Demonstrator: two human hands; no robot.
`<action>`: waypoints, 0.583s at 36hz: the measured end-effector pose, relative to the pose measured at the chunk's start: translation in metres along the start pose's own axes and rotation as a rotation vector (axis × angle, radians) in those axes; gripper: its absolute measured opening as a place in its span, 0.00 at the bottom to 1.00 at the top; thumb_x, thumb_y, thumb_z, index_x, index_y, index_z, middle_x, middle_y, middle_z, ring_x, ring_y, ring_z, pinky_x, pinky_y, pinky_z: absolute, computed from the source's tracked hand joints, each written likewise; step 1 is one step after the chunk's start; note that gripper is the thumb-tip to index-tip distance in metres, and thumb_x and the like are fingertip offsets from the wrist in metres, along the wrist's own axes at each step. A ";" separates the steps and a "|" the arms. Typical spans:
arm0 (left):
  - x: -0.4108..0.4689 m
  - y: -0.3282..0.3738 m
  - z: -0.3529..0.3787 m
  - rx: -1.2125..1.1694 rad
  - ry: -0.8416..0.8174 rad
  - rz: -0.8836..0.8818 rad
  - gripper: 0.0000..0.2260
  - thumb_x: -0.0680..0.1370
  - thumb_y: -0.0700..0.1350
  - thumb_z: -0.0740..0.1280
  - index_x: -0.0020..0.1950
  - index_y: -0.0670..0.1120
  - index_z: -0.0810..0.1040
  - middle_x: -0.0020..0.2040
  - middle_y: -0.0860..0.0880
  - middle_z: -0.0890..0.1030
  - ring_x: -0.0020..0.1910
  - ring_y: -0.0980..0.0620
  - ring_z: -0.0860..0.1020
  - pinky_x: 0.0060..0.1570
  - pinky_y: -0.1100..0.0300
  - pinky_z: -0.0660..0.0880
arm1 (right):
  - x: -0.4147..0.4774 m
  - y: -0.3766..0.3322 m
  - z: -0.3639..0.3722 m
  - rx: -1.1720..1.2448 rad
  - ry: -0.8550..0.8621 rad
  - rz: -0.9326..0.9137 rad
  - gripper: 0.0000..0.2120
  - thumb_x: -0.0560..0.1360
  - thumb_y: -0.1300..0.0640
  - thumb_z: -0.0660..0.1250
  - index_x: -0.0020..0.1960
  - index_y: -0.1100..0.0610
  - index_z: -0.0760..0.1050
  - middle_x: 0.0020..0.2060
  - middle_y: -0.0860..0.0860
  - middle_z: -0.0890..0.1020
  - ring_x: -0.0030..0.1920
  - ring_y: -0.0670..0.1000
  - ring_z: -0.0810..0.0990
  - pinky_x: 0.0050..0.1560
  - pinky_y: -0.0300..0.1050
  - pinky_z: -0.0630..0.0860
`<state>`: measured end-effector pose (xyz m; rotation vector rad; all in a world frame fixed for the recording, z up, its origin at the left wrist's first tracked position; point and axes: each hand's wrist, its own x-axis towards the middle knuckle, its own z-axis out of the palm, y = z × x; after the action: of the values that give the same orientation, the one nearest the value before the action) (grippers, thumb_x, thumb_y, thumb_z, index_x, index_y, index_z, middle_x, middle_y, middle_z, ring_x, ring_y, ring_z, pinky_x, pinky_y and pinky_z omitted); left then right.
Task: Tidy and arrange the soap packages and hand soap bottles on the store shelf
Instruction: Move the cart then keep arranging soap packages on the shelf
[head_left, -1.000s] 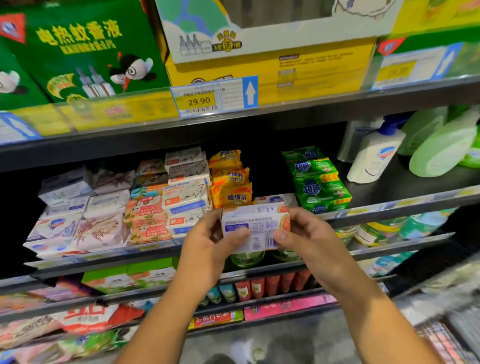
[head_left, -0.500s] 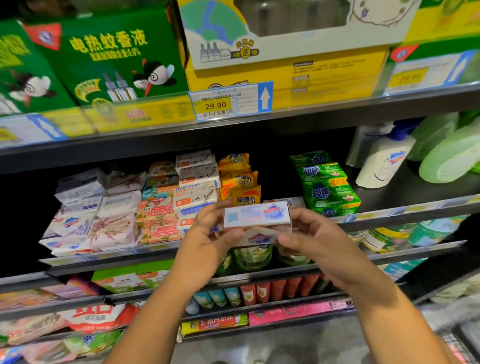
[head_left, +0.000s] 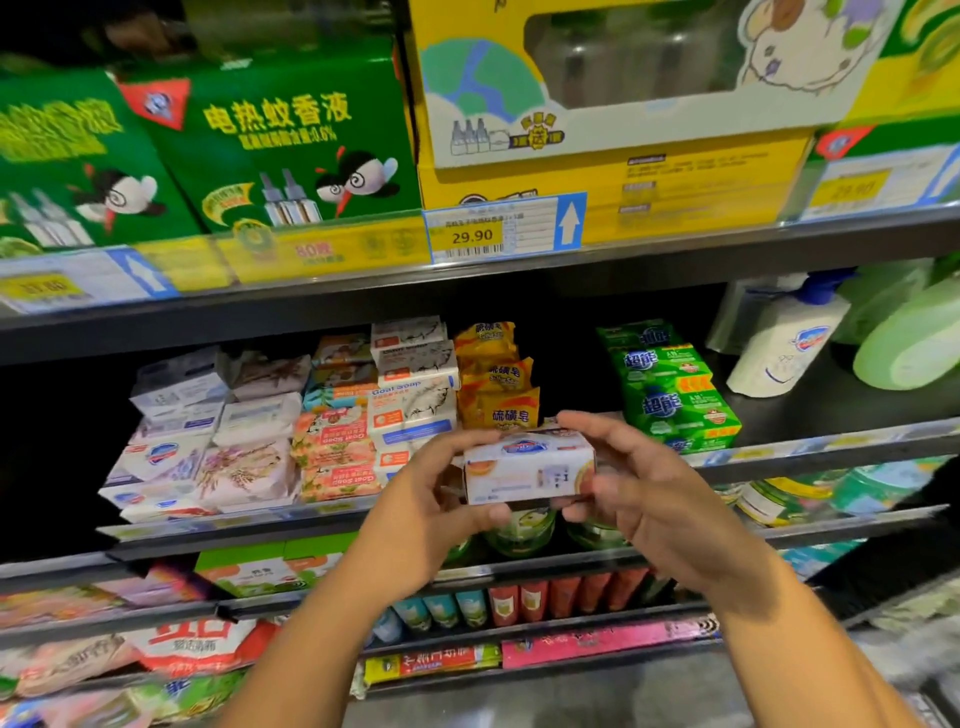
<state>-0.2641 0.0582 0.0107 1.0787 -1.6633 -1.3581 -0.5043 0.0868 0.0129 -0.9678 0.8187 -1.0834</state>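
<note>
A dark metal store shelf (head_left: 810, 410) is seen across the whole view, with further rails of goods below it. On the tier above, large green boxes (head_left: 280, 145) are stood at the left and a yellow box (head_left: 613, 171) with a clear window is set beside them at the right. On the soap tier, white-wrapped soap packages (head_left: 208, 441) are stacked at the left. Next to them orange and white Goat Soap boxes (head_left: 410, 410) are piled, then yellow soap packs (head_left: 493, 374). After a dark gap, green soap packs (head_left: 670, 389) are stacked in a stepped row. At the far right, pale green bottles (head_left: 909, 343) are laid tilted, and a white hand soap bottle (head_left: 784, 343) with a blue pump is leaned just beside them. A small white soap box (head_left: 527, 470) is held level in front of the shelf rail, before the gap between the yellow and green packs, with its printed long face turned towards the camera. Its left end is gripped by the left hand (head_left: 426, 514), fingers curled round it and thumb underneath. Its right end is clamped by the right hand (head_left: 649, 488), fingers bent over the top and thumb pressed low on the front. A price label (head_left: 501, 228) marked 29.90 is clipped to the rail above.
</note>
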 end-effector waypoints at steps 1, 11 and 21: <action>0.000 -0.002 0.000 -0.045 0.008 -0.012 0.25 0.64 0.56 0.79 0.59 0.66 0.78 0.60 0.51 0.81 0.59 0.51 0.80 0.57 0.51 0.79 | 0.000 0.000 -0.002 -0.062 -0.009 -0.007 0.31 0.68 0.64 0.76 0.68 0.51 0.75 0.61 0.56 0.80 0.52 0.60 0.83 0.49 0.46 0.81; -0.003 -0.001 0.006 -0.157 0.152 -0.038 0.20 0.75 0.51 0.73 0.65 0.56 0.73 0.60 0.55 0.80 0.54 0.58 0.80 0.48 0.64 0.77 | 0.008 0.006 0.021 -0.234 0.197 -0.087 0.19 0.68 0.56 0.74 0.58 0.54 0.78 0.52 0.50 0.85 0.52 0.50 0.84 0.48 0.39 0.79; -0.010 -0.003 -0.008 -0.005 0.043 -0.009 0.30 0.70 0.35 0.78 0.62 0.63 0.77 0.60 0.50 0.80 0.51 0.52 0.80 0.49 0.59 0.78 | -0.001 0.000 0.015 0.015 0.059 0.029 0.20 0.74 0.61 0.71 0.66 0.56 0.77 0.60 0.59 0.81 0.56 0.63 0.82 0.45 0.47 0.82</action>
<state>-0.2524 0.0640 0.0088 1.1071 -1.6247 -1.3347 -0.4910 0.0911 0.0180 -0.9128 0.8686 -1.0961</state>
